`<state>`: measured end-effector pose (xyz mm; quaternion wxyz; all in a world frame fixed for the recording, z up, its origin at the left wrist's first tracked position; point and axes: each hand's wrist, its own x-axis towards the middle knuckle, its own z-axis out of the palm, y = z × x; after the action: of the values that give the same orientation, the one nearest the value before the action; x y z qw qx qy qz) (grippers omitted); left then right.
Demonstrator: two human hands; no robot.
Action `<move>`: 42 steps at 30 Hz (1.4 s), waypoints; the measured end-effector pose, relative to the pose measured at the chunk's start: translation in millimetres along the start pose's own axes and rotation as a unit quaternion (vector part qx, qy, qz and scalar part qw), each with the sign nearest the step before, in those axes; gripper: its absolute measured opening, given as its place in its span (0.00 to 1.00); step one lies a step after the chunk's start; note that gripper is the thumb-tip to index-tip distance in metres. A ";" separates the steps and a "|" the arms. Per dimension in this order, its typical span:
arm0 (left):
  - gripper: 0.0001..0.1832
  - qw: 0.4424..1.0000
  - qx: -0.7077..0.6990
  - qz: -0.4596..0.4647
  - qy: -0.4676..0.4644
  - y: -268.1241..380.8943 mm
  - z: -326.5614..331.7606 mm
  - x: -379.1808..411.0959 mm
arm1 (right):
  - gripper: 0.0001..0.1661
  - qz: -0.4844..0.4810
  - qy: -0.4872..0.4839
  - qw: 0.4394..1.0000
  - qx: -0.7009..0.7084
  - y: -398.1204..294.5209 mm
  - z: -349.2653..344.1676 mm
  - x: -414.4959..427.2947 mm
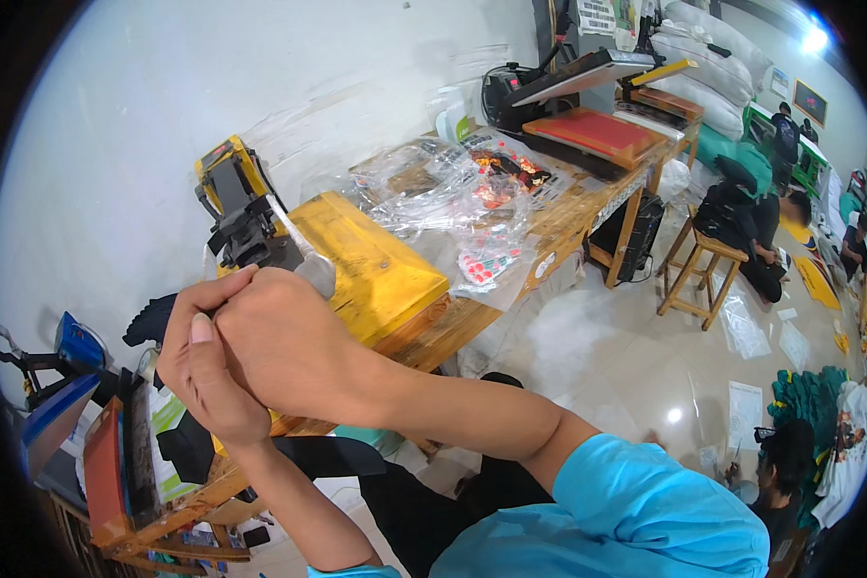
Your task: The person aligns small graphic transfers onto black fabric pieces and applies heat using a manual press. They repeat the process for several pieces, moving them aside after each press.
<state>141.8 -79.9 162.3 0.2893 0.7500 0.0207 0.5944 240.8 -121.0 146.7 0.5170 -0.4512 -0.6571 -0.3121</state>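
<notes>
My left hand (213,383) is wrapped around my right hand (289,339), its thumb lying across the front. The fingers of my right hand are curled and mostly hidden, so what is inside them does not show. Just behind the clasped hands stands a heat press with a yellow wooden-looking cover (368,264) and a yellow-and-black control head (231,184). Its pale lever with a grey knob (318,273) ends right beside my right knuckles; whether they touch, I cannot tell.
Crumpled clear plastic and printed film (498,173) cover the wooden table (469,325). Beyond is an open heat press with a red pad (592,134). Another press (105,462) stands at left. A wooden stool (704,253) and seated people (780,469) are at right.
</notes>
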 end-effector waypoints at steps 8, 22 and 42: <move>0.29 1.000 0.012 0.002 -0.016 -1.4 -2.5 -0.1 | 0.09 0.007 0.007 1.000 -0.017 -0.5 0.1 0.4; 0.29 1.000 0.008 0.001 0.012 -2.1 0.8 -0.4 | 0.09 0.009 0.028 0.999 0.012 -0.7 5.1 -0.3; 0.30 0.968 0.127 0.099 0.195 -6.2 6.7 -44.9 | 0.06 -0.048 -0.045 0.991 -0.120 -2.3 -0.5 7.5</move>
<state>136.7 -94.3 119.1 0.1215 0.6489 0.0775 0.7471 238.5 -120.3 154.2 0.4137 -0.4910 -0.6586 -0.3924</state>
